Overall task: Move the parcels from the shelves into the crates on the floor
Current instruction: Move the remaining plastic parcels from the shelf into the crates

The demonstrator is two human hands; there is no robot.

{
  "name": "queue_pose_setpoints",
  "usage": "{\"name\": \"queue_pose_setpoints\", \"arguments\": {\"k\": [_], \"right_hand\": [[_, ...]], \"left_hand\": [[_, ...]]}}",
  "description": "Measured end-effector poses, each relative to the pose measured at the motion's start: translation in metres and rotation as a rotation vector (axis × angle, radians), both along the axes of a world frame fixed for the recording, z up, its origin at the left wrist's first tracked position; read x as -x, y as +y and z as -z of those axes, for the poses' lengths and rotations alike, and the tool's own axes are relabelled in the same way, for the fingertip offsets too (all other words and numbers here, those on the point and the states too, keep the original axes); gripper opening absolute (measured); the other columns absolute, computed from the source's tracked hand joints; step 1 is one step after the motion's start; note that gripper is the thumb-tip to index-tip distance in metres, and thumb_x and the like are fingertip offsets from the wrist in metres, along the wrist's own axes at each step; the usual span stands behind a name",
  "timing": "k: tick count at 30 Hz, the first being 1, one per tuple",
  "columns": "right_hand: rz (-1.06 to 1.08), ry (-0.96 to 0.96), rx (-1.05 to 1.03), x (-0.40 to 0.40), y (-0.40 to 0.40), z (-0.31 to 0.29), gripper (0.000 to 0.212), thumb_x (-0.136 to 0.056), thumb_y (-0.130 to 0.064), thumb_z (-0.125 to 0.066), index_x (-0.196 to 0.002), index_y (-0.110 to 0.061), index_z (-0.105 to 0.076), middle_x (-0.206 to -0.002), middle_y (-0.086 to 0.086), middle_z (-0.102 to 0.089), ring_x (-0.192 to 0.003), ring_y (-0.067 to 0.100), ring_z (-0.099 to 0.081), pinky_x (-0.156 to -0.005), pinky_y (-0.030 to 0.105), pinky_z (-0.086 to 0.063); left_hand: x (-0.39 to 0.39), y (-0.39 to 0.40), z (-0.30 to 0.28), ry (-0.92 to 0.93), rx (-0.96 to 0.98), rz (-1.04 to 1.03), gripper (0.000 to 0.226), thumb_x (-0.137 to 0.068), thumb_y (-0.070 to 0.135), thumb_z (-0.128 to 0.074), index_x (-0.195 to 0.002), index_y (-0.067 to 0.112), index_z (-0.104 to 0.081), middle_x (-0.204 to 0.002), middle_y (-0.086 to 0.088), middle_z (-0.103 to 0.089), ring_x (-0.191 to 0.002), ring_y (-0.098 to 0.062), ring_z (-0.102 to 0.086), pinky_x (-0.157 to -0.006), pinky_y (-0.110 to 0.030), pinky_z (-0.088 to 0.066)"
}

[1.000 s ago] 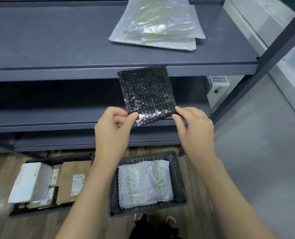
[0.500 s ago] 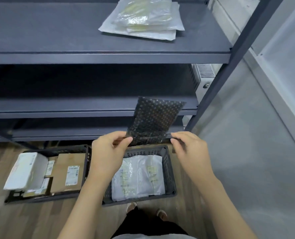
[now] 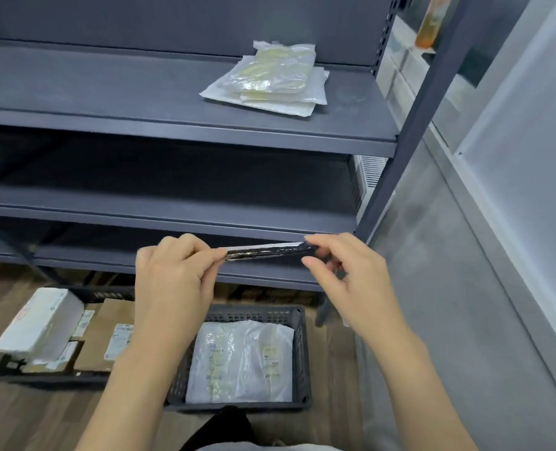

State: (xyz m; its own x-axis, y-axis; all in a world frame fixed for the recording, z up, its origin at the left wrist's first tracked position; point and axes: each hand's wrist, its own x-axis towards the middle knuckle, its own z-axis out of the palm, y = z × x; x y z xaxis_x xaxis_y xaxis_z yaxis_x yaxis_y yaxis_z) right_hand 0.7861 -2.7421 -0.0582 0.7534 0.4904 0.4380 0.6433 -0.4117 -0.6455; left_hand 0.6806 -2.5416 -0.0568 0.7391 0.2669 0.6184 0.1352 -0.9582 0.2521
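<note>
My left hand (image 3: 172,281) and right hand (image 3: 345,278) each pinch an end of the black bubble mailer (image 3: 263,252), held flat between them, above the crate (image 3: 302,353). Light, soft, probably slick; edge pinches suit it.

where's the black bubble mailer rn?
Head view, centre: the black bubble mailer is held edge-on between the left hand and right hand, in front of the lower shelf edge, above the right crate.
</note>
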Motion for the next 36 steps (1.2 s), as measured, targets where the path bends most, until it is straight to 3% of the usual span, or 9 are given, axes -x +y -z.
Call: {"name": "queue_pose_setpoints", "arguments": {"k": [6, 10, 14, 19, 24, 28, 31, 36], "right_hand": [[-0.062, -0.228, -0.025, 0.0, 0.0, -0.001, 0.016, -0.086, -0.022, -0.061, -0.095, -0.015, -0.073, -0.084, -0.006, -0.067, -0.076, 0.008, -0.06, -0.072, 0.018, -0.047], [-0.064, -0.276, -0.127, 0.002, 0.004, 0.0, 0.019, -0.086, -0.019, -0.06, -0.094, -0.01, -0.074, -0.088, -0.001, -0.07, -0.082, 0.007, -0.061, -0.079, 0.013, -0.047], [-0.004, -0.299, -0.189, 0.001, 0.008, 0.004, 0.016, -0.082, -0.008, -0.065, -0.095, -0.008, -0.075, -0.088, 0.001, -0.071, -0.084, 0.007, -0.062, -0.079, 0.017, -0.05], [0.041, -0.305, -0.254, 0.007, 0.022, 0.009, 0.023, -0.084, -0.011, -0.056, -0.095, -0.004, -0.074, -0.09, 0.004, -0.071, -0.088, 0.007, -0.06, -0.088, 0.007, -0.043], [0.042, -0.301, -0.27, 0.014, 0.04, 0.011, 0.023, -0.085, -0.011, -0.055, -0.096, -0.003, -0.074, -0.09, 0.006, -0.071, -0.089, 0.007, -0.06, -0.091, 0.006, -0.041], [0.0, -0.336, -0.273, 0.02, 0.055, 0.005, 0.022, -0.086, -0.01, -0.055, -0.094, -0.003, -0.074, -0.086, 0.005, -0.07, -0.085, 0.01, -0.059, -0.086, 0.01, -0.045], [-0.045, -0.394, -0.269, 0.027, 0.068, -0.001, 0.018, -0.086, -0.009, -0.057, -0.091, -0.003, -0.074, -0.082, 0.005, -0.067, -0.079, 0.015, -0.058, -0.077, 0.019, -0.047], [-0.104, -0.334, -0.236, 0.028, 0.069, -0.011, 0.018, -0.088, -0.017, -0.059, -0.094, -0.006, -0.073, -0.081, 0.001, -0.067, -0.076, 0.012, -0.057, -0.075, 0.016, -0.045]], "left_hand": [[0.019, -0.01, -0.01, -0.113, -0.077, -0.046, 0.017, -0.086, 0.016, -0.058, -0.083, 0.017, -0.075, -0.075, 0.003, -0.063, -0.068, -0.02, -0.049, -0.071, -0.027, -0.021], [0.023, -0.009, -0.015, -0.171, -0.074, -0.056, 0.021, -0.087, 0.02, -0.055, -0.083, 0.014, -0.074, -0.081, 0.001, -0.066, -0.077, -0.018, -0.049, -0.07, -0.029, -0.025], [0.03, 0.001, -0.016, -0.157, -0.094, -0.048, 0.016, -0.086, 0.018, -0.058, -0.087, 0.013, -0.073, -0.089, -0.001, -0.067, -0.083, -0.021, -0.055, -0.068, -0.034, -0.035], [0.04, 0.017, -0.019, -0.13, -0.092, -0.046, 0.014, -0.084, 0.017, -0.061, -0.087, 0.012, -0.074, -0.089, -0.001, -0.067, -0.082, -0.023, -0.058, -0.066, -0.039, -0.04], [0.046, 0.034, -0.021, -0.104, -0.114, -0.028, 0.009, -0.081, 0.012, -0.066, -0.087, 0.01, -0.073, -0.087, -0.002, -0.068, -0.078, -0.026, -0.061, -0.063, -0.044, -0.044], [0.047, 0.039, -0.027, -0.095, -0.139, -0.041, 0.012, -0.083, 0.019, -0.063, -0.088, 0.014, -0.073, -0.087, 0.001, -0.066, -0.081, -0.021, -0.056, -0.068, -0.033, -0.035], [0.041, 0.038, -0.028, -0.068, -0.159, -0.057, 0.017, -0.085, 0.021, -0.059, -0.088, 0.016, -0.074, -0.081, 0.001, -0.063, -0.072, -0.02, -0.049, -0.063, -0.029, -0.026], [0.034, 0.041, -0.028, -0.073, -0.095, -0.049, 0.014, -0.084, 0.014, -0.062, -0.089, 0.011, -0.075, -0.073, -0.002, -0.056, -0.059, -0.022, -0.045, -0.053, -0.033, -0.035]]}}
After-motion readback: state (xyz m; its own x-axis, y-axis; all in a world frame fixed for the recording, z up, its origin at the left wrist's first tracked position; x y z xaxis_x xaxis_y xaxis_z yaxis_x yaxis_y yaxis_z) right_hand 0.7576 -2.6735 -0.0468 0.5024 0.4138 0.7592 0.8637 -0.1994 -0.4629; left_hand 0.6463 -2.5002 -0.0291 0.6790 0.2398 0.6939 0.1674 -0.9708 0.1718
